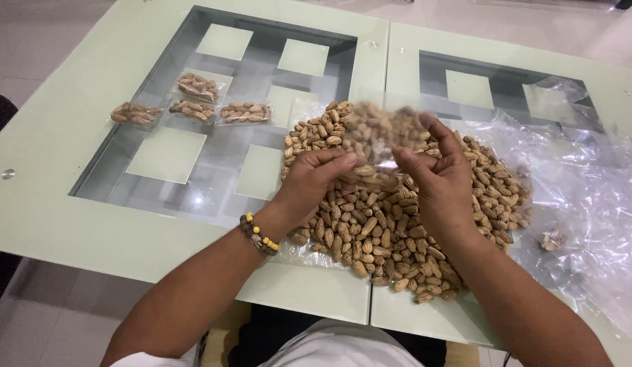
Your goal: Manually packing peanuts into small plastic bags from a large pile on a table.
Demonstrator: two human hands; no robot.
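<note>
A small clear plastic bag (376, 139) partly filled with peanuts in their shells is held up between both hands, blurred by motion. My left hand (314, 182) pinches its lower left edge; a beaded bracelet (259, 234) is on that wrist. My right hand (435, 180) grips the bag's right side. Beneath the hands a big heap of peanuts in shells (391, 231) lies on a clear plastic sheet (588, 197) spread over the table.
Several small filled and closed peanut bags (194, 102) lie at the far left on the pale green glass table (64, 136). Two tabletops meet at a seam (380, 170). A lone peanut shell (552, 239) lies on the plastic at right.
</note>
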